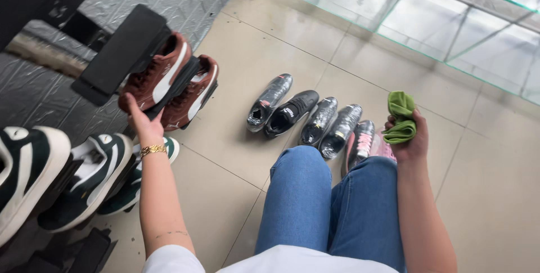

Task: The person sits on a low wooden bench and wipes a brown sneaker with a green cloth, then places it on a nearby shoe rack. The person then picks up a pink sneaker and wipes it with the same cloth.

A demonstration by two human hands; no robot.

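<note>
At the left wall, the left hand is raised with its fingers spread open against the underside of a dark shelf bracket, touching the heel of a maroon sneaker with a white stripe; a gold bracelet sits on the wrist. A second maroon sneaker perches just beside the first, on its own bracket, both tilted toe-down. With only fingertips under the heel, a careless nudge could probably tip either shoe off its narrow perch and onto the tiled floor.

The right hand is closed around a bunched green cloth, held above the knees (blue jeans fill the lower middle of the view). A loose grip could let the cloth drop onto the shoes below.

Lower on the wall, dark green sneakers with white soles rest on further brackets, near the forearm, which could brush them. On the floor ahead lies a row of black and silver boots, some in clear wrap, easy to kick.
</note>
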